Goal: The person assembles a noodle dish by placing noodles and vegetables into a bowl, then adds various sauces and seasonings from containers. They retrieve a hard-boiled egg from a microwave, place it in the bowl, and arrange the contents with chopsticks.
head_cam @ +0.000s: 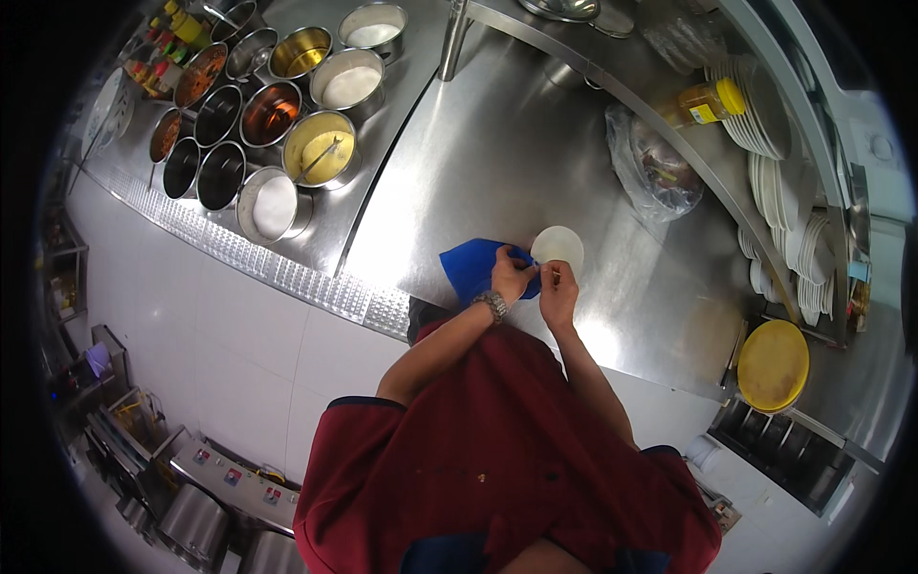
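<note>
A blue cloth-like piece point(466, 264) lies on the steel worktop point(488, 158), close to its front edge. My left hand point(510, 278), with a metal watch on the wrist, rests over its right part and pinches its edge. Just to the right, my right hand point(559, 290) has thumb and fingers drawn together on a small pale thing, too small to make out. The fingertips of both hands almost meet. Directly beyond them is a flat, round white disc point(559, 244), partly covered by the fingers.
Several steel pots point(272, 115) of seasonings and liquids stand at the left. A clear plastic bag point(656, 168) lies toward the right, near a yellow-lidded jar point(713, 102). Stacked white plates point(764, 107) line the right-hand shelf. A round yellow lid point(773, 366) sits at the front right.
</note>
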`<state>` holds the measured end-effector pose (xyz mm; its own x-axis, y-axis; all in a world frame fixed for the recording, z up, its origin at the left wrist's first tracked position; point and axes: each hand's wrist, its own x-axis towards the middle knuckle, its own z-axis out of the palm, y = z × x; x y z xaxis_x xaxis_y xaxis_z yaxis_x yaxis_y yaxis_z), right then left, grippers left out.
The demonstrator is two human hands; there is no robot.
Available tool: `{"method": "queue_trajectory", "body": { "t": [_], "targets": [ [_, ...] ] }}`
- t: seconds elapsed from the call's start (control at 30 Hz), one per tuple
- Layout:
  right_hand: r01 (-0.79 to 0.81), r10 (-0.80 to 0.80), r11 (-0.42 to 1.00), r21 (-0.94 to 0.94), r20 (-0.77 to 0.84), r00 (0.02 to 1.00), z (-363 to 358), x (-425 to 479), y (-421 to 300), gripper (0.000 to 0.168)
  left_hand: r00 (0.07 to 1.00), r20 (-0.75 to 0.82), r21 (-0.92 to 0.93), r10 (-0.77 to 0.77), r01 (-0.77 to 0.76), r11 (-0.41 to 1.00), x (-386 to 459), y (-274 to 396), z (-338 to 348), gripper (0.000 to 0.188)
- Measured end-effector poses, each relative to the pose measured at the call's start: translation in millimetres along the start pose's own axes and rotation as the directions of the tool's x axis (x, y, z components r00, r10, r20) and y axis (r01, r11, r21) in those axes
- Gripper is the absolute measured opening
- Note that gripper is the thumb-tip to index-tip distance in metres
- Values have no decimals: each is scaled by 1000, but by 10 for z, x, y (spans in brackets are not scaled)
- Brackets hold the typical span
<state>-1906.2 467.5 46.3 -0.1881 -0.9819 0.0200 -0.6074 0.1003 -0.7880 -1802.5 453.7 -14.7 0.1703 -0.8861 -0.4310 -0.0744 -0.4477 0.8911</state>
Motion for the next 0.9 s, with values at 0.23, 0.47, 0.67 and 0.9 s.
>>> {"method": "queue_trajectory", "body": {
  "t": [0.23, 0.47, 0.67, 0.9],
  "targets": [
    [-181, 169, 956, 230, 71, 983, -106, 151, 91, 11, 981, 113, 154, 155, -171, 973, -7, -138, 69, 31],
    [-115, 113, 993, -1, 200, 973, -274, 445, 77, 12, 944, 11, 177, 329, -326, 929, -39, -179, 190, 28],
    [334, -63, 818, -469, 505, 861, -425, 866, -65, 11, 943, 8, 190, 331, -327, 926, -93, -125, 184, 24],
    [581, -381, 502, -641, 439, 813, -537, 1243, -42, 14, 958, -36, 294, 285, -262, 919, 30, -101, 297, 20]
  ]
}}
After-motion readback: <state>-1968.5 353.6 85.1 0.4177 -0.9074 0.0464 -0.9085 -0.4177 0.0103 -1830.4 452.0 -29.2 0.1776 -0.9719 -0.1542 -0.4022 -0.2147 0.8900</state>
